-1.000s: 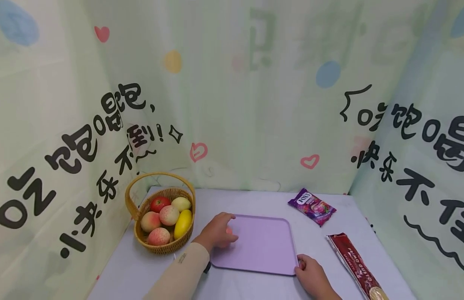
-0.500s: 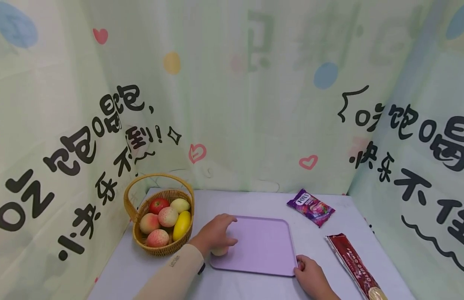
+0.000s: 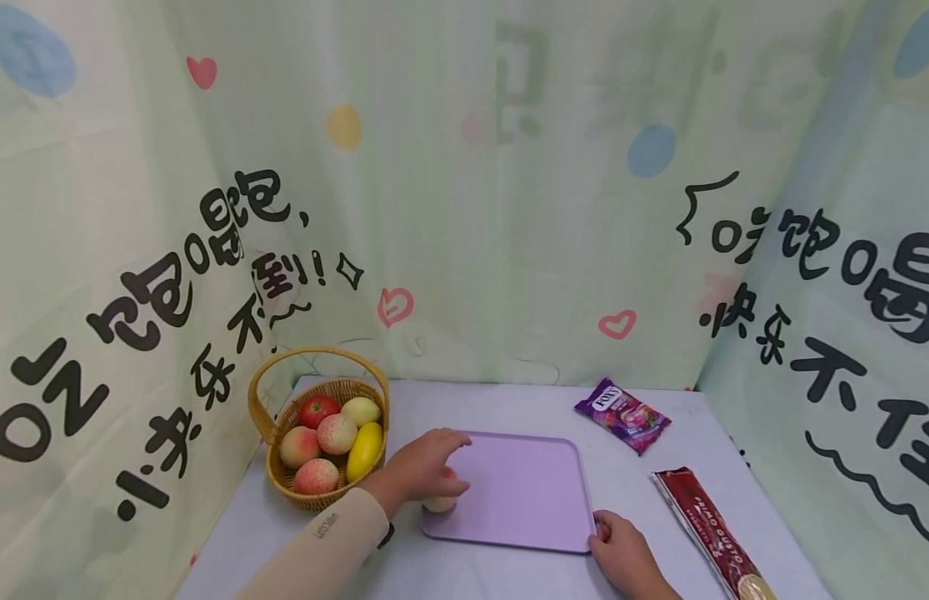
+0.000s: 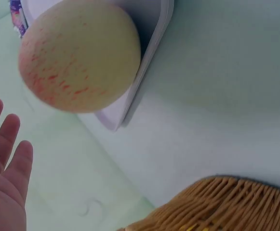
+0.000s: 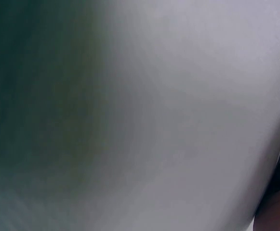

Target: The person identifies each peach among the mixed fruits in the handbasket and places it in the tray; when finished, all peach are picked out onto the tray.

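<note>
A pale peach (image 3: 439, 504) with pink speckles sits at the left front of the lilac tray (image 3: 520, 492). My left hand (image 3: 422, 471) is just above and behind it, fingers spread. In the left wrist view the fingers (image 4: 8, 139) stand apart from the peach (image 4: 82, 57), with nothing in them; the thumb is out of that view. My right hand (image 3: 625, 550) holds the tray's front right corner, its thumb and fingers at the rim. Only a dark sliver of this hand shows in the right wrist view.
Left of the tray stands a wicker basket (image 3: 325, 502) with a tall handle, filled with several fruits, among them a red apple (image 3: 318, 409). A purple candy bag (image 3: 624, 415) lies behind the tray's right side. Nearer, a long red packet (image 3: 711, 533) lies to the right.
My left hand has loosened from the peach and drawn back leftward, so more of the fruit shows on the tray. The right hand keeps its place at the corner.
</note>
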The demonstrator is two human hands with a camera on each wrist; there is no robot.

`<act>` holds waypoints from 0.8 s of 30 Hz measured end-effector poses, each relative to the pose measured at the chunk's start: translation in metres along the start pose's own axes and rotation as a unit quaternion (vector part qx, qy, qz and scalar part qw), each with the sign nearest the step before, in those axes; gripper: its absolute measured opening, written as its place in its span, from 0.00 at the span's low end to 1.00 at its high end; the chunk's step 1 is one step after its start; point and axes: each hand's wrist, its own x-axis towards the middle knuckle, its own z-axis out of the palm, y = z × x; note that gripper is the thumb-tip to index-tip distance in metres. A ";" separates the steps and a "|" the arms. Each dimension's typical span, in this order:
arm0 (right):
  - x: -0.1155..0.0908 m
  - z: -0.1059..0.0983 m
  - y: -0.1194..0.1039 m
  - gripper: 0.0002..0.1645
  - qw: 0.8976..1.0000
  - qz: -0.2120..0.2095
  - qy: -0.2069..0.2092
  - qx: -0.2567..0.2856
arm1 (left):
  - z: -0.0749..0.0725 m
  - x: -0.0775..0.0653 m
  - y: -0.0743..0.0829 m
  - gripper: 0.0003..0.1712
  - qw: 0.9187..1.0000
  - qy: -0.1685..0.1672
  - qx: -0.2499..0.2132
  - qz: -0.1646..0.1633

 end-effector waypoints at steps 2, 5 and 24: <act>0.000 -0.001 0.000 0.29 1.000 0.003 -0.001 0.000 | -0.005 -0.002 0.001 0.38 1.000 -0.001 -0.001 0.000; 0.000 -0.001 0.001 0.29 1.000 0.006 0.001 0.000 | -0.014 -0.004 -0.001 0.38 1.000 -0.009 -0.010 -0.006; -0.002 0.000 0.000 0.28 1.000 -0.005 0.008 -0.009 | -0.054 -0.023 -0.030 0.41 0.995 0.050 -0.037 -0.076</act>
